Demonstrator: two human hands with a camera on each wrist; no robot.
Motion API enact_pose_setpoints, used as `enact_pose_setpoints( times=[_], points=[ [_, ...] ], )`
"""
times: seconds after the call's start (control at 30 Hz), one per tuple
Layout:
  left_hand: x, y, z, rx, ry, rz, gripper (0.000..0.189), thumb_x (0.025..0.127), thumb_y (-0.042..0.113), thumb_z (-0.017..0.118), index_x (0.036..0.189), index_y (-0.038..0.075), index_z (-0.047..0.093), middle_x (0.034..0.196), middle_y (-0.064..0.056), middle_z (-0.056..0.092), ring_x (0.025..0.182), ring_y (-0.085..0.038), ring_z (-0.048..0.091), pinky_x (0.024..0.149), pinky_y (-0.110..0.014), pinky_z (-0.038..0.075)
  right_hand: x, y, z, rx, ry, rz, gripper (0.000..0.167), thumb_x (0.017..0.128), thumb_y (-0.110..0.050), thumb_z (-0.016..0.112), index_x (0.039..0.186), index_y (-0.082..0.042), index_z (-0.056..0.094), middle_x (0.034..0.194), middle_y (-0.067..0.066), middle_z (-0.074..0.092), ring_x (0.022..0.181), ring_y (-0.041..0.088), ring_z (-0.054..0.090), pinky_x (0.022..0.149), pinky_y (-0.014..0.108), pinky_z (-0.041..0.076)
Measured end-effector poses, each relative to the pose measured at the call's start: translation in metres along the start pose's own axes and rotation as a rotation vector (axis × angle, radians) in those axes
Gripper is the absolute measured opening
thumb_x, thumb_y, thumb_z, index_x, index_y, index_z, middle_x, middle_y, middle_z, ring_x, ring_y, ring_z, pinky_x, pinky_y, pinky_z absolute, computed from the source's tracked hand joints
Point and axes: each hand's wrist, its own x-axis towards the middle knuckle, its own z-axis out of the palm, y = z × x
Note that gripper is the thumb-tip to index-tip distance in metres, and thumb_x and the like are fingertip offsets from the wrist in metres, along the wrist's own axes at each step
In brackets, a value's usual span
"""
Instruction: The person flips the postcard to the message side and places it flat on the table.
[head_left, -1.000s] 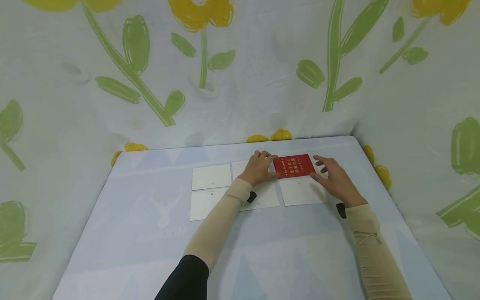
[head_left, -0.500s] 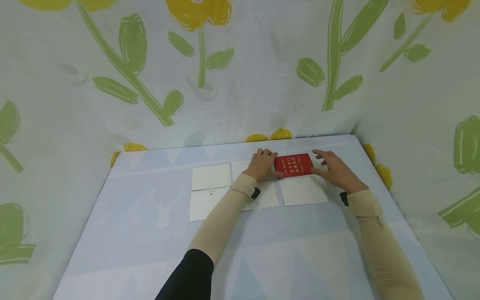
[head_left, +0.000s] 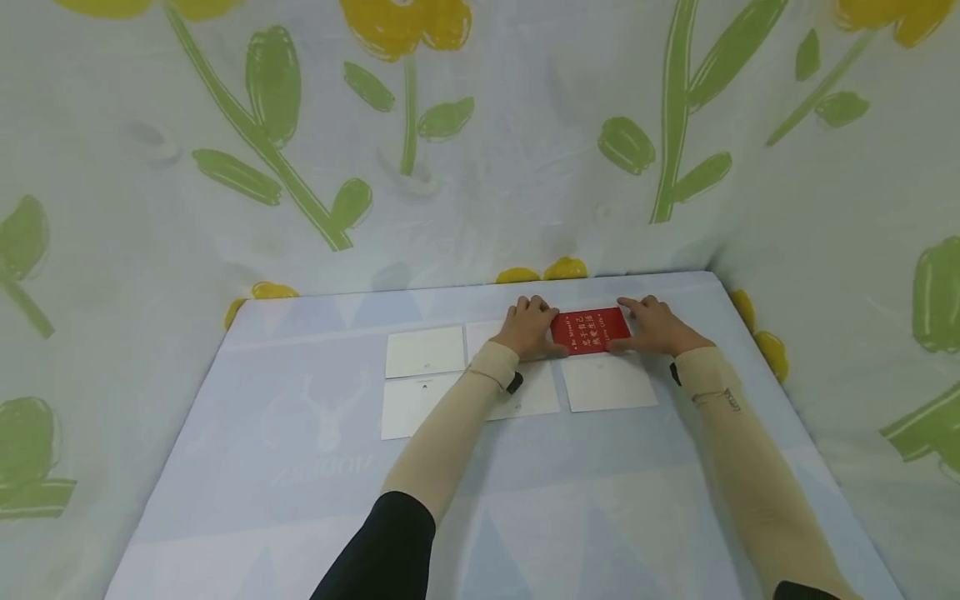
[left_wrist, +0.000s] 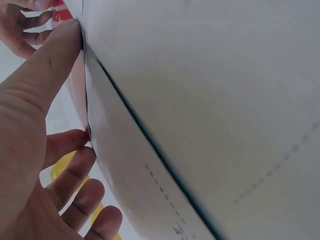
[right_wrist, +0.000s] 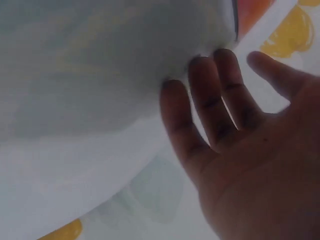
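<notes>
A red card [head_left: 588,330] with white lettering lies at the back right of a two-row layout of cards. My left hand [head_left: 527,328] is at its left edge, thumb by the near corner and index finger by the far one. In the left wrist view, the thumb [left_wrist: 55,60] lies straight along a card edge while the other fingers bend loosely. My right hand [head_left: 654,325] is at the red card's right edge, its thumb touching the near corner. The right wrist view shows the fingers [right_wrist: 205,95] extended and slightly spread. Directly in front lies a white card [head_left: 610,383].
More white cards [head_left: 424,352] lie flat to the left, partly covered by my left forearm. The pale blue patterned table [head_left: 300,500] meets a flower-printed cloth [head_left: 525,167] at the back and sides.
My right hand has moved left onto the red card's right edge. The left hand has shifted slightly right with its thumb at the near corner. The white cards have not moved.
</notes>
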Motion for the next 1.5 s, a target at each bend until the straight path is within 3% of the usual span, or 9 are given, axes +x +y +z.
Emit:
enact_pose_setpoints(
  times=[0.23, 0.77, 1.5],
  points=[
    [-0.002, 0.004, -0.003, -0.032, -0.017, -0.019, 0.083, 0.087, 0.063, 0.071, 0.152, 0.017, 0.047, 0.146, -0.006, 0.041, 0.128, -0.025, 0.033, 0.108, -0.041, 0.031, 0.006, -0.004, -0.005, -0.043, -0.063, 0.055, 0.100, 0.081, -0.051, 0.081, 0.157, -0.008, 0.033, 0.140, 0.029, 0.034, 0.125, 0.046, 0.032, 0.097, 0.068, 0.041],
    [-0.004, 0.005, -0.009, -0.028, -0.009, -0.024, 0.081, 0.086, 0.061, 0.072, 0.150, 0.016, 0.049, 0.145, -0.006, 0.043, 0.127, -0.024, 0.035, 0.109, -0.042, 0.032, 0.015, -0.006, -0.009, -0.015, -0.060, 0.066, 0.091, 0.076, -0.050, 0.087, 0.145, -0.010, 0.043, 0.132, 0.026, 0.038, 0.120, 0.043, 0.037, 0.095, 0.065, 0.043],
    [-0.005, 0.009, -0.011, -0.032, 0.000, -0.034, 0.081, 0.086, 0.059, 0.074, 0.150, 0.016, 0.049, 0.145, -0.007, 0.043, 0.127, -0.025, 0.036, 0.108, -0.042, 0.032, 0.020, -0.012, -0.009, -0.068, -0.047, 0.085, 0.092, 0.072, -0.047, 0.091, 0.138, -0.012, 0.039, 0.127, 0.027, 0.043, 0.114, 0.043, 0.047, 0.093, 0.064, 0.046]
  ],
)
